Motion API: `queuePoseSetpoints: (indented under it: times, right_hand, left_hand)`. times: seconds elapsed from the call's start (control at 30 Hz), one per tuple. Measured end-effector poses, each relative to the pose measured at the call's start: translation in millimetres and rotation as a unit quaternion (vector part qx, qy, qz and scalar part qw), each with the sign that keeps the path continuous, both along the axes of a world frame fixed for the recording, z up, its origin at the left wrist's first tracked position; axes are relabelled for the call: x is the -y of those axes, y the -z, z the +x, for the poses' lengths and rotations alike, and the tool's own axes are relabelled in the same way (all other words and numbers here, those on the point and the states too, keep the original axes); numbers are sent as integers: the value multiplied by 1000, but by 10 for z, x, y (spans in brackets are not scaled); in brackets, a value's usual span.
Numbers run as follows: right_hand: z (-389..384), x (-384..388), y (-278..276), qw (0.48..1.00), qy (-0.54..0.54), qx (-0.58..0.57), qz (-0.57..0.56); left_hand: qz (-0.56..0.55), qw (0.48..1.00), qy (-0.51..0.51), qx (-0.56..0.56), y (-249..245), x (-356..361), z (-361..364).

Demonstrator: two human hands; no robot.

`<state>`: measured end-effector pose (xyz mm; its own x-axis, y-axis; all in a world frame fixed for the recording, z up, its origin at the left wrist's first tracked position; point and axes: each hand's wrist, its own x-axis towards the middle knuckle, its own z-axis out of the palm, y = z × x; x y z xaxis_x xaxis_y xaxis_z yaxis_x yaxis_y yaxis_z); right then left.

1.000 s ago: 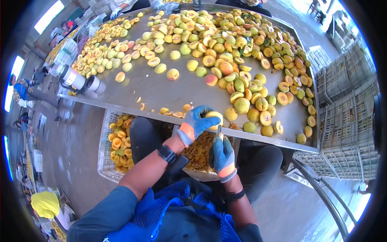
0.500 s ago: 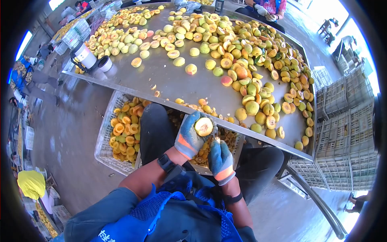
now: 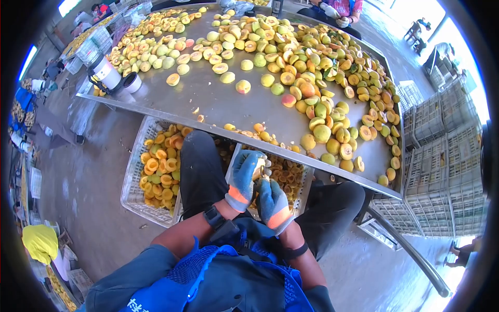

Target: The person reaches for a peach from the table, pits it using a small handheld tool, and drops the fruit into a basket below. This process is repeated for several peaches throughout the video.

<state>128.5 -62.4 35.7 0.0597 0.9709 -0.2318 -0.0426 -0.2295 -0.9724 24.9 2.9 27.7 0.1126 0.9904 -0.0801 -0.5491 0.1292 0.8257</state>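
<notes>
My left hand [image 3: 243, 177], in a blue and grey glove with an orange band, is closed round a peach half [image 3: 258, 169], whose cut side is turned toward my right. Close against it, my right hand [image 3: 271, 202], gloved alike, has its fingers pinched together at the fruit's lower edge. Whatever sits between those fingers is mostly hidden. Both hands are above my lap, over a crate of peach pieces [image 3: 287, 179], just in front of the metal table's edge [image 3: 218, 131].
Many halved and whole peaches [image 3: 312, 67] lie on the table. A white crate of peach halves [image 3: 161, 169] stands left of my knee. A flask [image 3: 106, 74] and a cup [image 3: 132, 83] stand at the table's left. Stacked crates [image 3: 442, 177] rise at right. Another person's gloved hands [image 3: 335, 14] show across the table.
My left hand has turned the peach half, so its cut face no longer faces up at me. My right hand has moved left and up against the fruit. The view has shifted slightly.
</notes>
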Motion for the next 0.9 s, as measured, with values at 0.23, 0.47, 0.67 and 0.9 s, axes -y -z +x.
queuePoseSetpoints:
  times: [0.23, 0.47, 0.67, 0.9]
  right_hand:
    - [-1, -38, -255, 998, -14, -58, -18]
    - [52, -47, 51, 992, -83, 94, 4]
    - [-16, 0, 77, 981, -55, 138, 123]
    - [0, 8, 149, 962, -72, 212, 157]
  left_hand:
    - [-61, 997, -18, 48, -140, 77, 111]
    - [-69, 996, -4, 56, -29, 102, 85]
    - [-65, 997, -11, 48, -104, 68, 67]
    - [-74, 994, -30, 77, -59, 89, 78]
